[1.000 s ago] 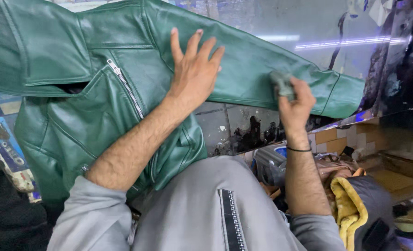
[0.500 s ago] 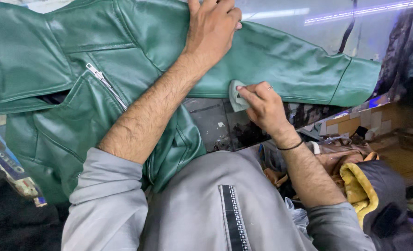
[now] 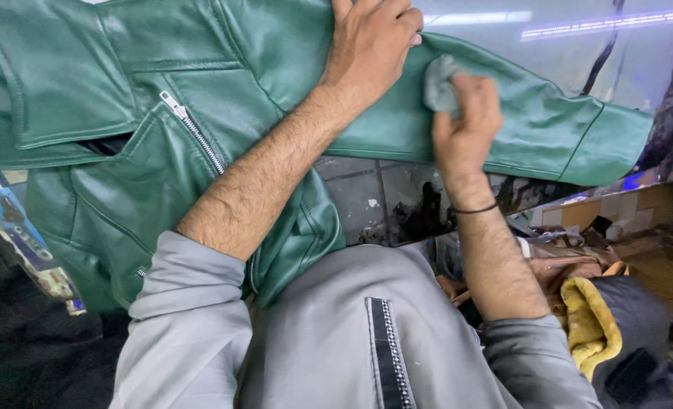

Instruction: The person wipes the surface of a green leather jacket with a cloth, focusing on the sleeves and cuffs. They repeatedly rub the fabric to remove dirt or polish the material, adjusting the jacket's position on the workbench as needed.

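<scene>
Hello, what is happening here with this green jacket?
A person in a grey top is working on a green leather jacket spread over a glass surface. The left hand presses flat on the jacket near the shoulder. The right hand holds a small grey cloth against the sleeve. Bags and a yellow-lined garment lie below on the right.

Green leather jacket [image 3: 162, 113], grey cloth [image 3: 440, 82] on sleeve

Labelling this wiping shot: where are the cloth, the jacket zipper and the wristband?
cloth [image 3: 439, 82], head view, its grey folded edge.
jacket zipper [image 3: 194, 135], head view, mid teeth.
wristband [image 3: 474, 209], head view, black band's front.
</scene>
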